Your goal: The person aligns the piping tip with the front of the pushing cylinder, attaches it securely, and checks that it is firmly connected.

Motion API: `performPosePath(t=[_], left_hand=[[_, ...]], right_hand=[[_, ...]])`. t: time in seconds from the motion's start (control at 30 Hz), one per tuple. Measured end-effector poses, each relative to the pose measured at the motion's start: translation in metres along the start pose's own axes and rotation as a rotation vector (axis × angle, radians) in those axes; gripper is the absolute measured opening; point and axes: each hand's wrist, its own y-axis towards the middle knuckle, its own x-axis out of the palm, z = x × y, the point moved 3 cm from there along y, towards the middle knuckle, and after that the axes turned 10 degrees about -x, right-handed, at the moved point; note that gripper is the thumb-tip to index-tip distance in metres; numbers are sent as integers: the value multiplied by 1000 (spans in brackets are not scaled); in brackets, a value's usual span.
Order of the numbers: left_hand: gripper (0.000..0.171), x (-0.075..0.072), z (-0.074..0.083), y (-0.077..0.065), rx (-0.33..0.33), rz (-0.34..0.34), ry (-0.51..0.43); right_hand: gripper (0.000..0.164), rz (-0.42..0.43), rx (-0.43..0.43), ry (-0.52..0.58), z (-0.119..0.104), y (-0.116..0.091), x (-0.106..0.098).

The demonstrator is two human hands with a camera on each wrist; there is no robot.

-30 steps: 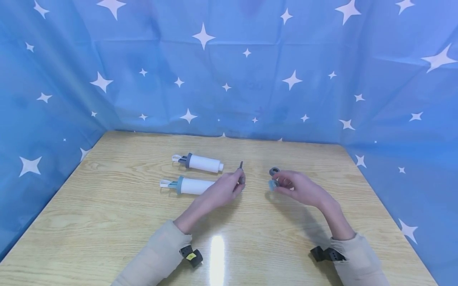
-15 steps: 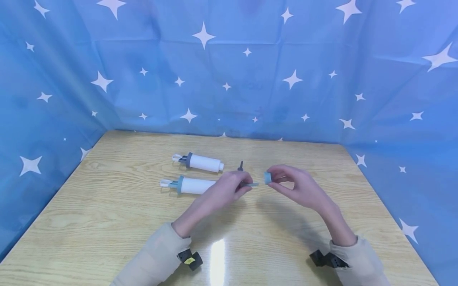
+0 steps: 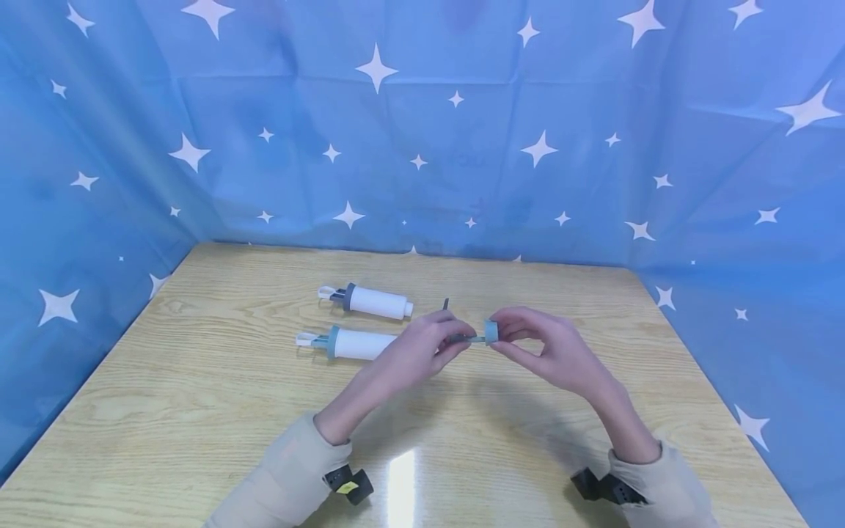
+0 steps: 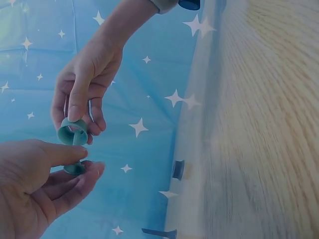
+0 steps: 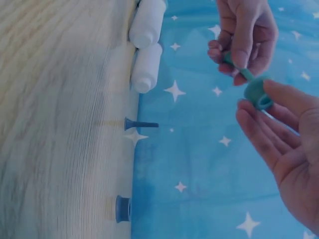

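Observation:
My left hand (image 3: 416,345) pinches a teal piece with a thin stem (image 4: 76,142) and a round flared base between thumb and fingers. A short teal ring-shaped cap (image 3: 491,331) is pinched in my right hand (image 3: 554,348). The stem points right and its tip reaches into the cap's opening, as the left wrist view shows. Both parts are held above the table. Just beyond my left hand stands a dark grey stemmed piece (image 5: 141,124) of like shape. A dark grey ring-shaped cap (image 5: 123,209) rests on the table, hidden in the head view by my right hand.
Two white cylinders lie on the wooden table (image 3: 198,367) left of my hands. The rear cylinder (image 3: 378,301) has a dark grey collar; the nearer cylinder (image 3: 361,344) has a teal one, its right end hidden. A blue star-patterned curtain (image 3: 422,147) surrounds the table.
My right hand has lifted the teal cap from beside the dark cap and moved slightly left. My left hand has turned the stem to point right, and the two teal parts now meet.

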Motion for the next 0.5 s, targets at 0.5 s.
performPosePath(t=[0.5], left_hand=[[12,-4,5,0,44,27,-230]], right_hand=[[44,36,-59,62,-6,4,7]])
